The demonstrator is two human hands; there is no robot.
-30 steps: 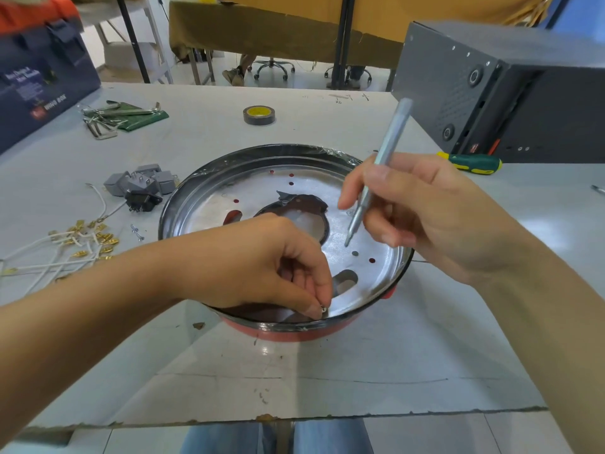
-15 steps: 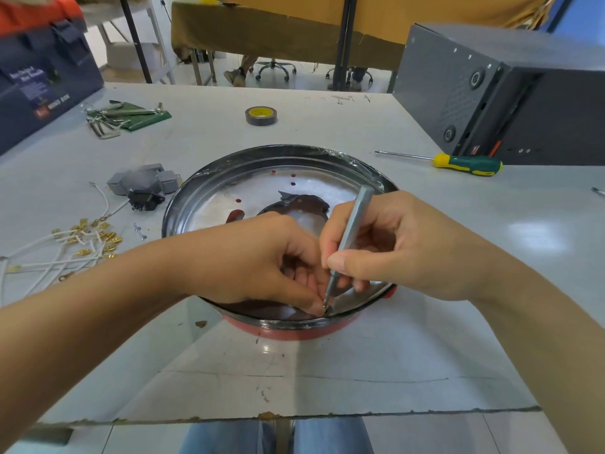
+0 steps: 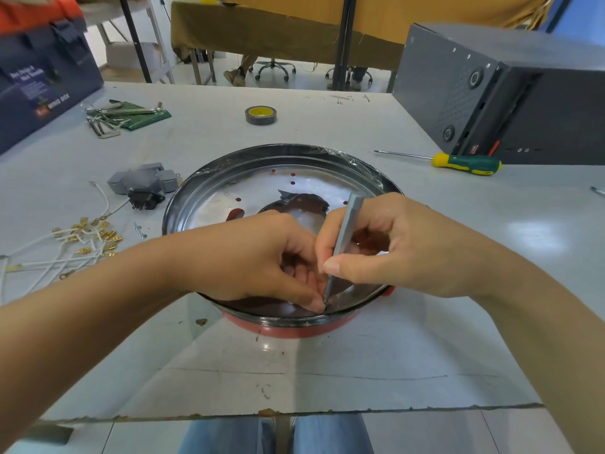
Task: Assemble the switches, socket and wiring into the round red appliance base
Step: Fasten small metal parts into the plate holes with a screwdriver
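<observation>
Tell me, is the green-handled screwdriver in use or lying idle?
Idle. The green-handled screwdriver lies flat on the table, untouched; the right hand grips a grey driver instead.

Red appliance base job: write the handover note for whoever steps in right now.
Left hand: fingertips pinch something small at the near inner rim of the red base; what it is cannot be told.
Right hand: grips a grey precision screwdriver, tip down at that same spot.
Parts: grey switches and black socket lie on the table left of the base; white wires with brass terminals further left; two loose screws beside them.
Done: nothing visibly fitted.
Left: finish this fastening, then mount switches, socket and wiring.
Spare: green-handled screwdriver lies to the right.
</observation>
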